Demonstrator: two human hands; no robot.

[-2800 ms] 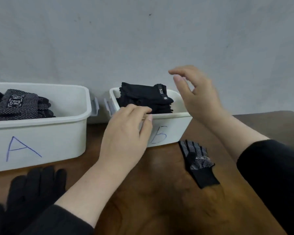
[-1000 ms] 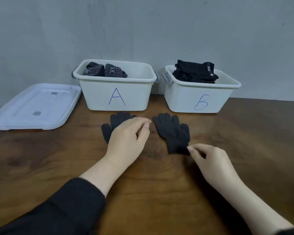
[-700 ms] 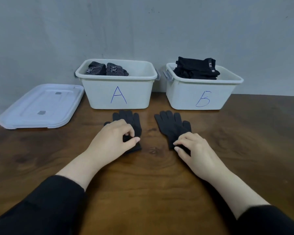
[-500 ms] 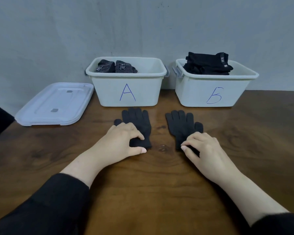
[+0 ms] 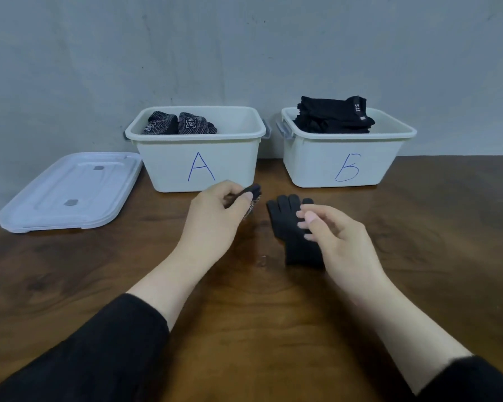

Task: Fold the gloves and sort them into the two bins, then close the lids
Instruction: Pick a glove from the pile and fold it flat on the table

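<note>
1. Head view: left hand [image 5: 215,219] pinches one dark glove [image 5: 251,198], lifted just in front of bin A [image 5: 198,163]
2. Right hand [image 5: 337,239] loose, fingers relaxed, holding nothing, over 2nd glove [image 5: 285,224], which lies flat on table [image 5: 273,314] w/ fingers toward bin B [image 5: 346,166]
3. Step, I'd say: pairing/folding this last pair; both bins already hold folded gloves
4. Next: lay lifted glove on flat one, fold, pick bin
5. Lid [image 5: 70,190] off, left of A

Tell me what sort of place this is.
Probably a plain indoor sorting station, not a home: a bare wooden table against a blank grey wall, with two white bins hand-lettered A and B holding folded gloves.
</note>
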